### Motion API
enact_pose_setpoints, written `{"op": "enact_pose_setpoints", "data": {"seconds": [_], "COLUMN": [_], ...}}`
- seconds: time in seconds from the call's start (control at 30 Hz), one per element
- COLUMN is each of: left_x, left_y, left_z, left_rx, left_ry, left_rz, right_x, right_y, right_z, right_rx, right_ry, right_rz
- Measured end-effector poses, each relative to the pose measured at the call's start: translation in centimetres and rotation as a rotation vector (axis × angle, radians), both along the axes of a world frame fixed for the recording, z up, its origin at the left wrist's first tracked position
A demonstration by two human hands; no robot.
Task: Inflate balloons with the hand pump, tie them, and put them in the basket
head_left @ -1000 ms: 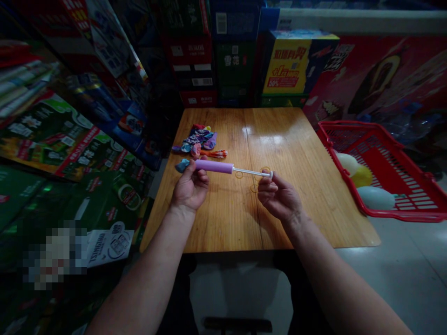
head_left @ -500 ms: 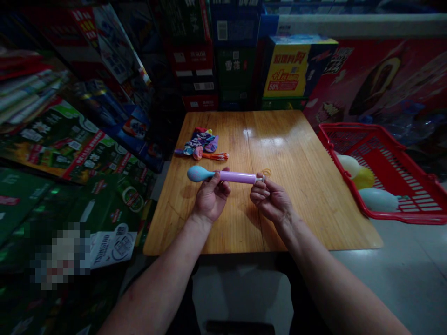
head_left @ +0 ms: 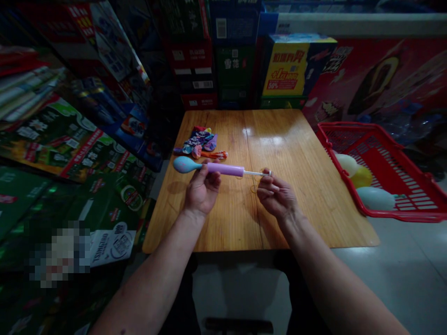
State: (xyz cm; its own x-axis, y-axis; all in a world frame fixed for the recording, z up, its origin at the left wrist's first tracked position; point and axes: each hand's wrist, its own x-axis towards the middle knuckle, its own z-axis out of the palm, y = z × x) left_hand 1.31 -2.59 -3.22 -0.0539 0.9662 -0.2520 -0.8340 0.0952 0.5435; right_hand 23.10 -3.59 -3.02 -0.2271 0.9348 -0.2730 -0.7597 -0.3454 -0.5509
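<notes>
A purple hand pump [head_left: 226, 170] is held level above the wooden table [head_left: 230, 232], its white rod drawn out to the right. On its left end sits a small, partly inflated blue balloon [head_left: 185, 164]. My left hand [head_left: 201, 190] grips the pump's left end, where the balloon's neck meets it. The fingers of my right hand [head_left: 277, 193] are closed on the handle at the rod's end. Thin yellow rubber bands [head_left: 254, 189] lie on the table near the rod. Behind my left hand is a pile of flat, colourful balloons [head_left: 200, 142].
At the right, a red basket [head_left: 394, 186] holds a pale, a yellow and a light-green balloon [head_left: 375, 198]. Stacked drink boxes [head_left: 232, 70] stand behind the table, with green cartons [head_left: 108, 195] along its left side.
The pump and balloon have moved left with my left hand. My right hand has moved slightly right, and the white rod now extends far out of the pump. The balloon looks slightly bigger.
</notes>
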Motion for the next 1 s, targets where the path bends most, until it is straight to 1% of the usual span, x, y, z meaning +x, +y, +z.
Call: {"op": "enact_pose_setpoints", "data": {"seconds": [0.1, 0.23, 0.33, 0.4, 0.47, 0.53, 0.6, 0.7, 0.8, 0.87, 0.93, 1.0], "left_x": [1.3, 2.2, 1.6, 0.7, -0.1, -0.4, 0.0, 1.4, 2.4, 2.3, 1.6, 0.6], "left_y": [-0.8, -1.1, -0.4, 0.1, 0.5, 0.5, 0.0, -0.7, -0.9, -0.6, -0.1, 0.3], "left_z": [-0.6, -1.0, -0.7, -0.4, -0.1, 0.0, -0.2, -0.8, -1.3, -1.3, -1.0, -0.6], "left_rx": [-0.015, -0.022, -0.013, -0.018, -0.015, 0.008, 0.024, 0.003, -0.017, -0.027, -0.035, -0.035], "left_ry": [0.006, 0.008, 0.001, -0.002, -0.002, 0.002, 0.010, 0.021, 0.013, -0.002, -0.020, -0.040], "left_rz": [-0.088, -0.107, -0.112, -0.078, -0.022, 0.019, -0.001, -0.064, -0.077, -0.088, -0.090, -0.056], "right_x": [-1.0, -1.6, -0.9, -0.1, 0.7, 0.9, 0.4, -1.1, -1.8, -1.5, -0.6, 0.3], "right_y": [-0.5, -0.7, -0.4, -0.1, 0.1, 0.1, -0.1, -0.5, -0.7, -0.6, -0.3, -0.1], "right_z": [-0.2, -0.2, 0.0, 0.1, 0.2, 0.1, -0.1, -0.5, -0.7, -0.6, -0.3, 0.0], "right_rx": [-0.038, -0.005, 0.033, 0.059, 0.090, 0.105, 0.091, 0.048, 0.020, 0.001, -0.033, -0.068], "right_ry": [0.001, -0.078, -0.138, -0.150, -0.120, -0.071, -0.044, -0.001, 0.094, 0.131, 0.136, 0.147], "right_rz": [0.034, 0.059, 0.064, 0.043, 0.013, -0.008, 0.009, 0.073, 0.064, 0.041, 0.031, 0.013]}}
